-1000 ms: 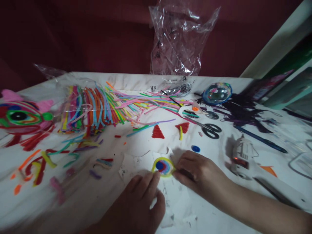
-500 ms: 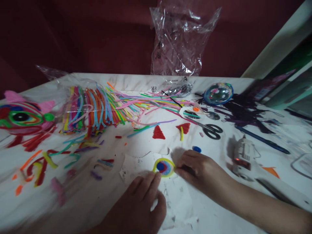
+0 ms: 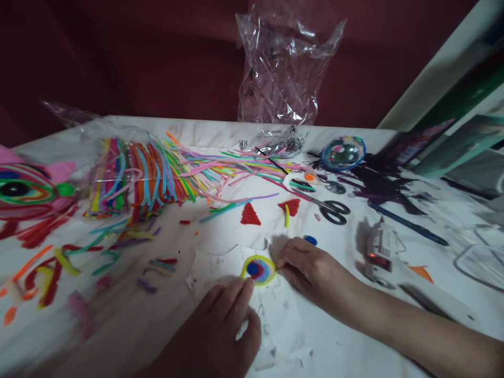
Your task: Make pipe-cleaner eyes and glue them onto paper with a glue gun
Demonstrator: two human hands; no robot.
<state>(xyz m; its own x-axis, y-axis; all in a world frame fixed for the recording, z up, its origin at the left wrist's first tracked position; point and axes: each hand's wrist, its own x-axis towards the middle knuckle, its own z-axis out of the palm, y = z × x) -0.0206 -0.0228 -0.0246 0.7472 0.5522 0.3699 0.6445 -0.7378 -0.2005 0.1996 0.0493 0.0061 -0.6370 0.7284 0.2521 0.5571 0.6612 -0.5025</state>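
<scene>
An eye-shaped pipe-cleaner piece, with a dark blue centre, coloured bands and a yellow outline, lies on a torn sheet of printed paper. My left hand presses its fingertips on the lower left edge of the piece, its thumb bent away below. At the other end, my right hand pinches the right tip of the yellow outline between thumb and fingers. Just beyond that hand lies a small blue disc. Two red triangles of pipe cleaner lie farther back, one with a yellow strip on it.
Scissors lie behind my right hand. To the right stands a glue gun with an orange light, near a dark blue pen-like stick. Bagged pipe cleaners, cut scraps and a colourful fish-like craft are leftward.
The view has shifted slightly, so everything sits a little farther left. Both hands keep their places on the eye-shaped piece.
</scene>
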